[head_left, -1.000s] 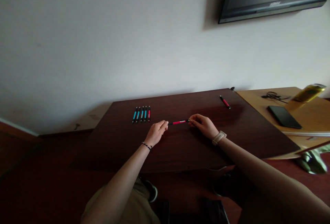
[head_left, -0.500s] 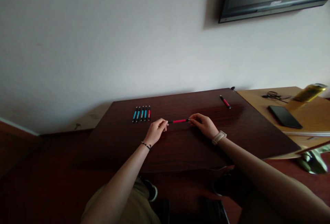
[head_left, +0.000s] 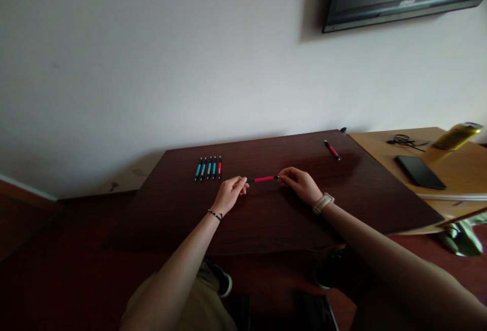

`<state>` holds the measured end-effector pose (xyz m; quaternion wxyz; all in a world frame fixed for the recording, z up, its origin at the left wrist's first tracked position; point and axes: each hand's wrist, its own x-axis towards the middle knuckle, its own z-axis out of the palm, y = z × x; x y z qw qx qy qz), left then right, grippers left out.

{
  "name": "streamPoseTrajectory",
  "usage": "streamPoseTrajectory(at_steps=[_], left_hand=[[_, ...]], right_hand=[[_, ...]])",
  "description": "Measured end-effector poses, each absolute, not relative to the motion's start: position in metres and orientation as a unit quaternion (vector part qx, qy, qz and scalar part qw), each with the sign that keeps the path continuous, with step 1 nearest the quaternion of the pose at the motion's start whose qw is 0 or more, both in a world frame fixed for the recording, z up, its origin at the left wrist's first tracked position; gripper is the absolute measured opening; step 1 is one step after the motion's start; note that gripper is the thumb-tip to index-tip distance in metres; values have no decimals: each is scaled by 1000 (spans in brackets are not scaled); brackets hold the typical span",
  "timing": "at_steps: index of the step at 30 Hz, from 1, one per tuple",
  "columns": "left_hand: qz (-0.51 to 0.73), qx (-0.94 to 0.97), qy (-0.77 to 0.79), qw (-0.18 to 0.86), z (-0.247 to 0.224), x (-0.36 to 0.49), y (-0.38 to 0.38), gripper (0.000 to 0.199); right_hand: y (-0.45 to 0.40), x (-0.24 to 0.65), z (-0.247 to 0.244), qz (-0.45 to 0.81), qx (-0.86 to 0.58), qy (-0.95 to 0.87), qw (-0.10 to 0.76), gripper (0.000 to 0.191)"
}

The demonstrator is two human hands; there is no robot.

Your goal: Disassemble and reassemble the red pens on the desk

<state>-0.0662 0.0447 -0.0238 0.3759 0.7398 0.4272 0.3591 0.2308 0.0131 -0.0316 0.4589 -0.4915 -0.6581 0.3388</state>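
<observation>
A red pen (head_left: 264, 179) with black ends lies level between my two hands, over the dark wooden table (head_left: 274, 219). My left hand (head_left: 230, 192) pinches its left end between thumb and fingers. At the other end, the fingertips of my right hand (head_left: 300, 184) are closed on the tip. Left of my hands, several blue pens (head_left: 203, 169) stand side by side in a row, with one red pen (head_left: 219, 168) at the row's right end. Another red pen (head_left: 332, 150) rests slanted near the table's far right corner.
A lighter wooden table (head_left: 380, 151) adjoins on the right, bearing a black phone (head_left: 420, 172), a coiled black cable (head_left: 405, 141) and a yellow can (head_left: 457, 136). Behind rises a white wall (head_left: 190, 57) with a mounted television (head_left: 407, 1). A shoe (head_left: 462, 238) shows at the lower right.
My left hand has shifted very slightly left and down along the pen's end. The right hand and the other pens look the same.
</observation>
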Motion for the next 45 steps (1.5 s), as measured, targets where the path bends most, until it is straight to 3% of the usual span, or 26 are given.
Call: streamPoseTrajectory(at_steps=[6,11,16,20,24,32,45], left_hand=[[374,752,426,337,-24,-66,47,25],[351,751,445,337,-22,-65,46,49],[334,739,475,341,-22,-65,45,60],[360,748,430,356,-24,-64,45,35],[356,769,423,321,-21,-64,45,28],[324,740,480,343,-19,-64,43,65],[322,757,465,327,-18,-65,42,61]], right_hand=[[14,231,-31,349,-492,-657,452,34],[14,230,-31,350,-488,-660,451,33],[14,230,-32,352,-482,-660,456,31],[14,230,-31,346,-485,-664,451,31],[14,230,-30,339,-489,-672,442,30],[15,231,-34,346,-476,-670,453,30],[36,246,-40,308,-525,-631,482,24]])
